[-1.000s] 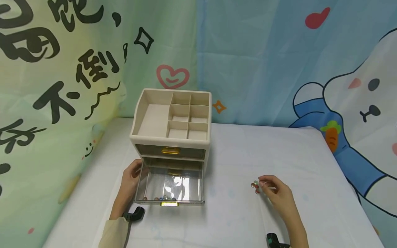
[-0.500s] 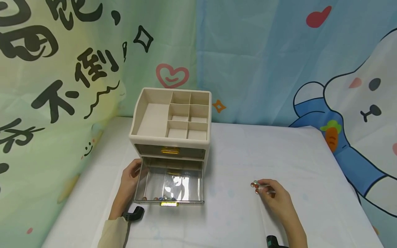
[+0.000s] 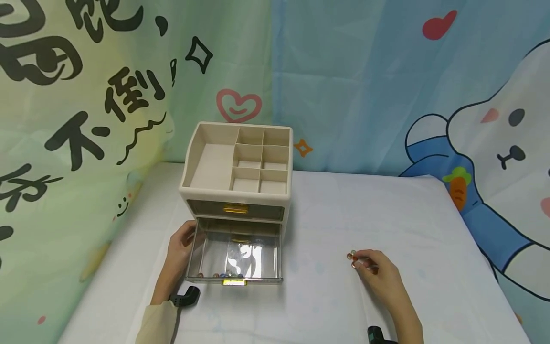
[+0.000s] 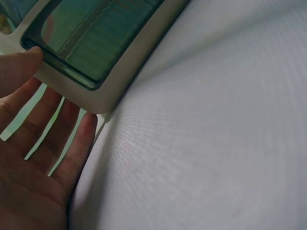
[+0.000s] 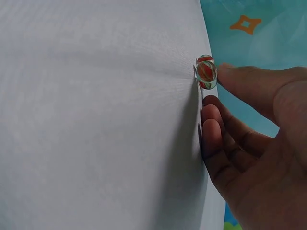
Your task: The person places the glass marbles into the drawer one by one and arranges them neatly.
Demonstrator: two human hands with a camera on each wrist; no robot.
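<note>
A cream desk organizer [image 3: 210,165] has its lower clear drawer [image 3: 275,253] pulled out, with several marbles [image 3: 223,275] along its front wall. My left hand [image 3: 180,253] holds the organizer's left front edge; in the left wrist view the thumb [image 4: 24,64] lies on the front and the fingers [image 4: 72,153] reach along the side. My right hand [image 3: 382,274] is down at a small cluster of glass marbles [image 3: 349,256] on the table. In the right wrist view, the thumb tip meets a clear marble with red swirls [image 5: 206,72], while the other fingers are loosely bent below.
A white cloth covers the table [image 3: 326,215]. The organizer's upper drawer [image 3: 206,209] is closed, and its top has several bare compartments. A printed fabric backdrop [image 3: 343,95] stands behind and to the left.
My right hand has come slightly down and leftward, closer over the marbles, and the lowest marble has shifted a little. The left hand, organizer and drawer look the same.
</note>
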